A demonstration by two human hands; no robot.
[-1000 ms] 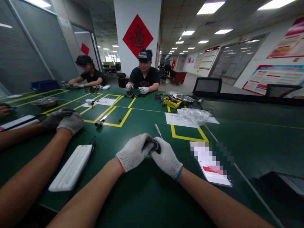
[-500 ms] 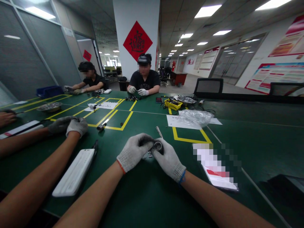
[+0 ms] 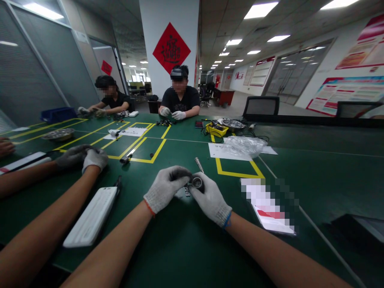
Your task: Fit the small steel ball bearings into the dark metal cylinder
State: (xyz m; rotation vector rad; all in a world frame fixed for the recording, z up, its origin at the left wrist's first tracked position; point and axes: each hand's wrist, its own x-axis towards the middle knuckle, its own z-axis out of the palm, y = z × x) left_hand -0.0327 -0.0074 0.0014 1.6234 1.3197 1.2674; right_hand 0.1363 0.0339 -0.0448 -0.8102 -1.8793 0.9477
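Both my hands wear white knit gloves with greyed fingers. My right hand is wrapped round a short, dark round part, its ringed, hollow end facing me. Just left of that part, my left hand has thumb and fingers pinched together; whatever sits between them is hidden. Below the fingertips, several small metal nuts lie on the green table. A screwdriver with a shiny handle lies just beyond my right hand.
To my left are a white case and a neighbour's gloved hands. A phone lies at right. Farther off are a plastic bag on paper, a yellow tray, and a dark-and-silver cylindrical part. Two people sit across.
The view has shifted slightly. My left thumb and fingertips have drawn a little to the left of the round part, while my right hand keeps its hold.
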